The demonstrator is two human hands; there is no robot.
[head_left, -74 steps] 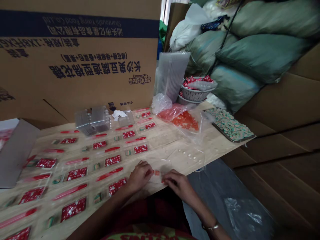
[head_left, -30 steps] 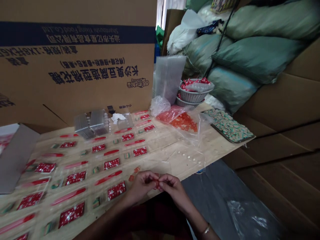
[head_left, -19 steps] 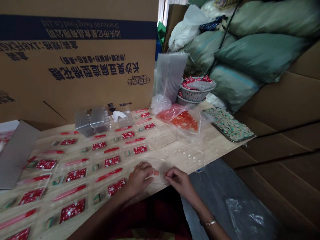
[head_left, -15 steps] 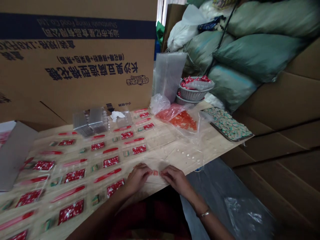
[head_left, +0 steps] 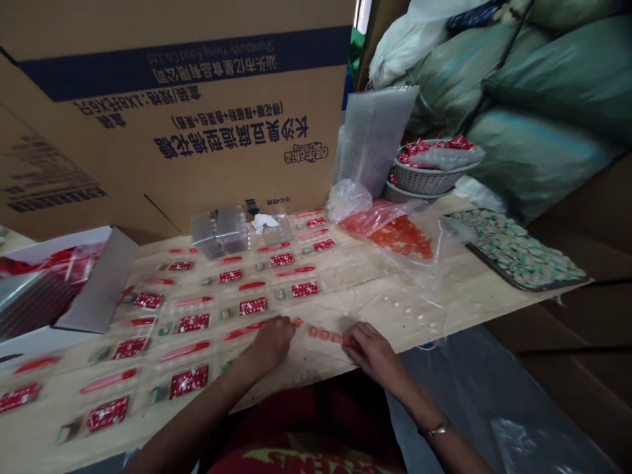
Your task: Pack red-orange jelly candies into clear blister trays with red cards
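Note:
A short row of small orange-red square pieces [head_left: 324, 334] lies on clear plastic at the table's front edge, between my two hands. My left hand [head_left: 271, 343] is closed, and one more orange-red piece [head_left: 297, 321] shows at its fingertips. To the right of the row, my right hand [head_left: 371, 349] has its fingers pinched low against the plastic; what they hold, if anything, is hidden. Left of my hands, clear trays hold red sticks [head_left: 185, 351], red dotted packets [head_left: 189, 380] and small green-and-tan pieces [head_left: 157, 395].
Behind the trays stands a large carton [head_left: 222, 158]. An open bag of orange-red pieces [head_left: 402, 237] and a tray of green-white pieces [head_left: 523, 250] lie to the right, near stacked grey baskets [head_left: 427, 176]. A white box [head_left: 96, 296] is at left; stacked clear plastic [head_left: 375, 138] stands behind.
My hands have moved apart, and more of the square pieces show between them. The head view has turned left, bringing the white box further into sight.

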